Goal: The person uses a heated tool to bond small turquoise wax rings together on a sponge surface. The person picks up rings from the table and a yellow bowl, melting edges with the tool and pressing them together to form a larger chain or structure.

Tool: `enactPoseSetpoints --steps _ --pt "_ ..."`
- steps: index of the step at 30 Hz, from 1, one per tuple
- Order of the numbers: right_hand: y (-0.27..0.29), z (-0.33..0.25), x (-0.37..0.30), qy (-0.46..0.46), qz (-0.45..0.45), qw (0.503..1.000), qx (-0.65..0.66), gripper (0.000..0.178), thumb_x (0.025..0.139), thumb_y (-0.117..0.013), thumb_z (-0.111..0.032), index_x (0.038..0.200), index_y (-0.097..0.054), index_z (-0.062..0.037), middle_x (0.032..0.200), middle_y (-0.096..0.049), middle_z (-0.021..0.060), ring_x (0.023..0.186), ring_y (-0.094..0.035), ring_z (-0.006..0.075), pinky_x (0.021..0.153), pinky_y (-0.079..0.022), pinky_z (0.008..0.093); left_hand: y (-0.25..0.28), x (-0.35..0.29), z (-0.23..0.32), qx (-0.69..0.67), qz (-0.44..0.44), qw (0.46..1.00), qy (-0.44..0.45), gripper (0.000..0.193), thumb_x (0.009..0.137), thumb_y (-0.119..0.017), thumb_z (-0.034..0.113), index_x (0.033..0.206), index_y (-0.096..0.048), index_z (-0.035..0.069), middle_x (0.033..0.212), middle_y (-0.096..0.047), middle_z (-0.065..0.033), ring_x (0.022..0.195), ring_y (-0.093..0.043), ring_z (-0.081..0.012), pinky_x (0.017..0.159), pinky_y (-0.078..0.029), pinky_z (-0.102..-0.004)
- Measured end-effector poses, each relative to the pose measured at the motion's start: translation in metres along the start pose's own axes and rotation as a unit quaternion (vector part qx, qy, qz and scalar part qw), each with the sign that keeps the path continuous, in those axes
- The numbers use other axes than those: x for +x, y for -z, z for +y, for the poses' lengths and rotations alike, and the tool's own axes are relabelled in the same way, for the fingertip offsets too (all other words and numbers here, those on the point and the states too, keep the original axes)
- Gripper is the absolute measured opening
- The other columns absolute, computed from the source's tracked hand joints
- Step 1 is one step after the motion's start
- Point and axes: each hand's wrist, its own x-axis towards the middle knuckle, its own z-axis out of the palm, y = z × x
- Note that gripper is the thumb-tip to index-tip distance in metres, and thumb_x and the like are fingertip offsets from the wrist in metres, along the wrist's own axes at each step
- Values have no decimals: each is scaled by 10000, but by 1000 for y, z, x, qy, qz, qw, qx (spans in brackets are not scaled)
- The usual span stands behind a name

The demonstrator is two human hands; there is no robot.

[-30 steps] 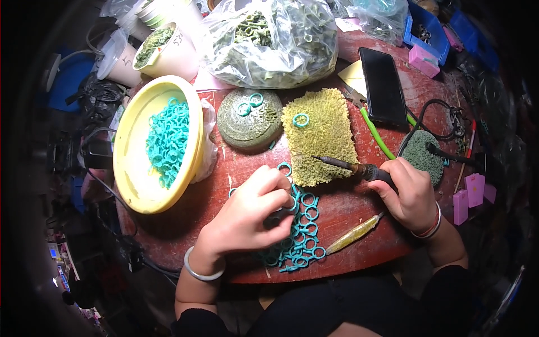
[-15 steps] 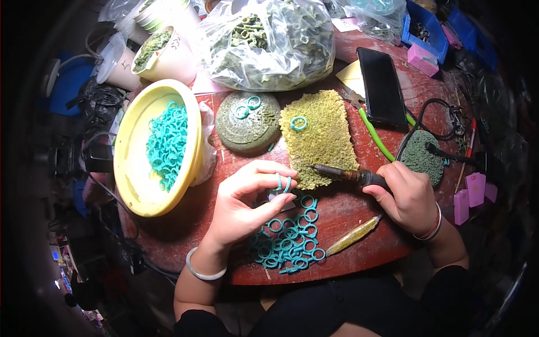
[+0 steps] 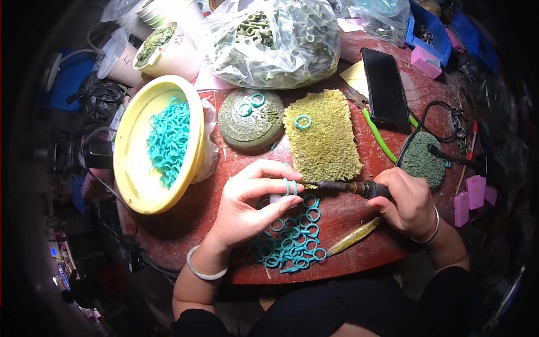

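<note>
1. Shifted nearward and leftward: slim black soldering-type iron [image 3: 348, 187], gripped in the right hand [image 3: 412, 205].
2. Pinched in the left hand [image 3: 238, 194]: two thin waxy-looking teal rings [image 3: 295, 187], just beside the tip, unclear whether touching.
3. Could scorch skin or warp a ring, through a hot tip wandering.
4. Could drop rings, through too light a pinch, onto the loose teal-ring pile [image 3: 287, 245] nearer.
5. Farther: rough yellow-green mat [image 3: 324, 140]; left, round yellow plastic bowl [image 3: 197, 112].

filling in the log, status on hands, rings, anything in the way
Left hand pinching two teal rings. Right hand gripping soldering iron, tip near them. Nothing visible blocking between.
</note>
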Motion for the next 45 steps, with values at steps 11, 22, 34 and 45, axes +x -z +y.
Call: enactPoseSetpoints --steps 11,22,34,45 --pt "1 -1 1 -40 -19 996 -72 311 896 -818 -231 947 -629 10 819 -601 110 618 -622 278 533 -507 373 2 4 1 49 -4 997 -51 202 799 -790 -63 981 -805 24 1148 -743 -118 1185 -683 -314 1064 -525 -443" --pt "0 -1 -1 -57 -24 995 -73 302 912 -805 -247 959 -625 -10 819 -599 112 623 -634 291 542 -507 375 2 4 -1 50 -4 996 -70 204 811 -784 -63 998 -801 17 1162 -752 -136 1168 -694 -306 1046 -533 -444" --pt "0 0 0 -45 -4 997 -66 293 920 -797 -252 955 -622 -19 816 -599 112 630 -643 295 548 -511 383 -2 -1 -2 15 55 998 -13 236 847 -792 -78 1074 -786 -16 1118 -752 -156 1019 -736 -227 893 -600 -334" --pt "2 -2 2 -24 8 998 -50 295 907 -809 -234 938 -629 -3 812 -606 105 623 -636 282 545 -509 370 -6 -4 -1 -109 53 992 46 218 894 -718 -149 1084 -761 -51 1145 -695 -153 1091 -706 -213 936 -641 -343"
